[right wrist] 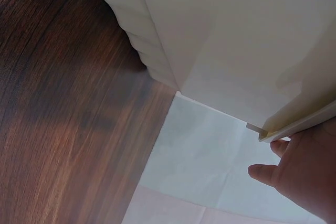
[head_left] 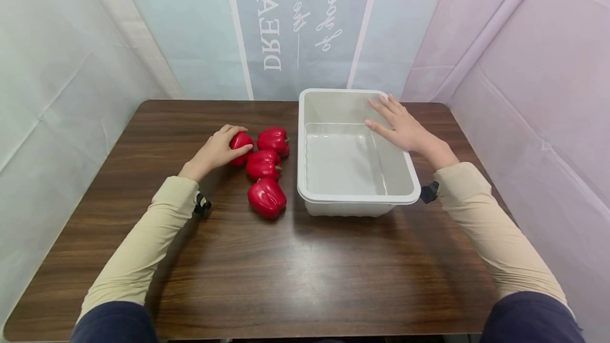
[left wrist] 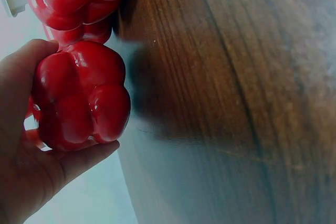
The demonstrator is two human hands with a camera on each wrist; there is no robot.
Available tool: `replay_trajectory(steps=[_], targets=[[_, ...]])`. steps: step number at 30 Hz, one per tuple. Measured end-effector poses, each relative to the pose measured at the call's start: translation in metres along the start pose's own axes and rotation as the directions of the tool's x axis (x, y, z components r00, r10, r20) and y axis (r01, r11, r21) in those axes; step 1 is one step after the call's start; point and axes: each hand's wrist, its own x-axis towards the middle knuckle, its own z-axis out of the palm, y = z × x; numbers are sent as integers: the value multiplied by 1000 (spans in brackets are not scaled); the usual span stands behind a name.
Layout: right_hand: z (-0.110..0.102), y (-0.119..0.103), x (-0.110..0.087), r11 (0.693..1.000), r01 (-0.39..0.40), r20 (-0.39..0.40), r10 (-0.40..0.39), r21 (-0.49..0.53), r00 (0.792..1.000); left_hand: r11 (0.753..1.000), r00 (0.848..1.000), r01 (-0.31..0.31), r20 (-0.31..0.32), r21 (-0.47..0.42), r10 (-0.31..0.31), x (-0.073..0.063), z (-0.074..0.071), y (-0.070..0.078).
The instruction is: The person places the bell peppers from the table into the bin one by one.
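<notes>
My left hand point(head_left: 215, 151) curls its fingers and thumb around a glossy red bell pepper point(left wrist: 84, 95), the leftmost one on the table. Right beside it are three more red bell peppers: one farther back point(head_left: 272, 140), a middle one point(head_left: 263, 164) and a front one point(head_left: 267, 198). A white plastic bin point(head_left: 302, 147) stands to the right of the peppers, its inside bare. Over the bin's right rim lies my right hand point(head_left: 402, 128), fingers spread and straight. From the right wrist view, the fingertips point(right wrist: 261, 172) show just past the rim.
The brown wooden table point(head_left: 305, 279) stretches in front of the bin and peppers. Behind it hangs a pale curtain point(head_left: 200, 30) with printed letters, and white cloth walls point(head_left: 548, 120) close in both sides.
</notes>
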Motion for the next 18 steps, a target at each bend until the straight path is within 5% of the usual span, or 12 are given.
replay_trajectory(steps=[18], targets=[[0, -4, -1, 1000, -3, -16, 3, 12, 1000, 999, 998, -42, -57, -28, 40, 9, -3, 3]])
